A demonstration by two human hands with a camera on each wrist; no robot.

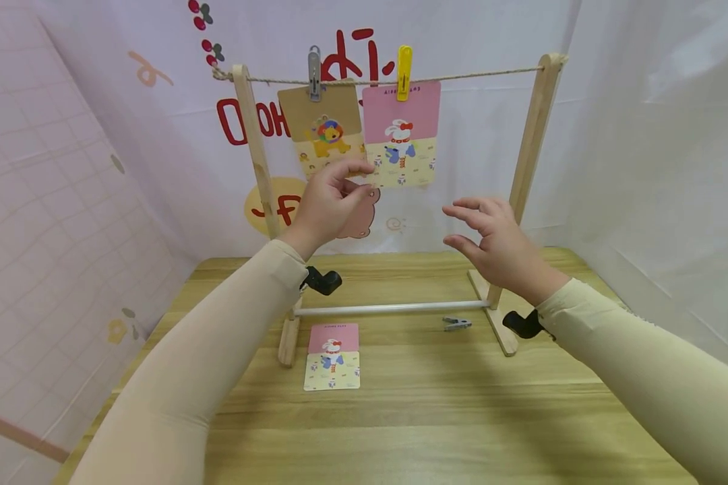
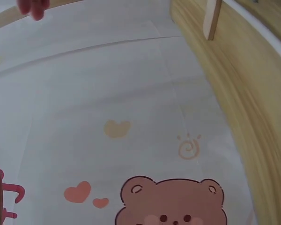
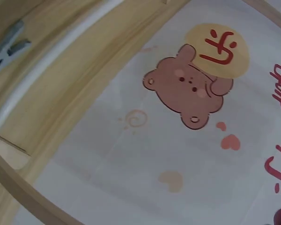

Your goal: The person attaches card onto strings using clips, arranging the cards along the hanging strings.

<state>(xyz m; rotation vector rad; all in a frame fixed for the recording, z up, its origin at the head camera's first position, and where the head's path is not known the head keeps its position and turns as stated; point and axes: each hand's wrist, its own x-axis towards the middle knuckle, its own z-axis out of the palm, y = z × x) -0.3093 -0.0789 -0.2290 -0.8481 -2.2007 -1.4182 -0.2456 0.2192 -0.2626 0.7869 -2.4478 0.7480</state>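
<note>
Two cards hang by clothespins from a rope [image 1: 473, 75]. A grey clothespin [image 1: 314, 74] holds the brown-and-yellow lion card [image 1: 334, 111], which tilts. A yellow clothespin [image 1: 404, 73] holds the pink-and-yellow rabbit card [image 1: 423, 121]. My left hand [image 1: 327, 202] is at that card's lower left corner, thumb and fingers apart; whether the fingertips touch it I cannot tell. It covers the lion card's lower part. To the right, below the rope, my right hand [image 1: 497, 239] is in the air with fingers spread and nothing in it.
On the wooden table [image 1: 412, 417] lie another rabbit card [image 1: 332, 357] and a grey clothespin [image 1: 457, 324]. Wooden posts [image 1: 530, 135] carry the rope, and a white rod [image 1: 394, 308] joins them low down. A printed white cloth [image 1: 473, 148] hangs behind.
</note>
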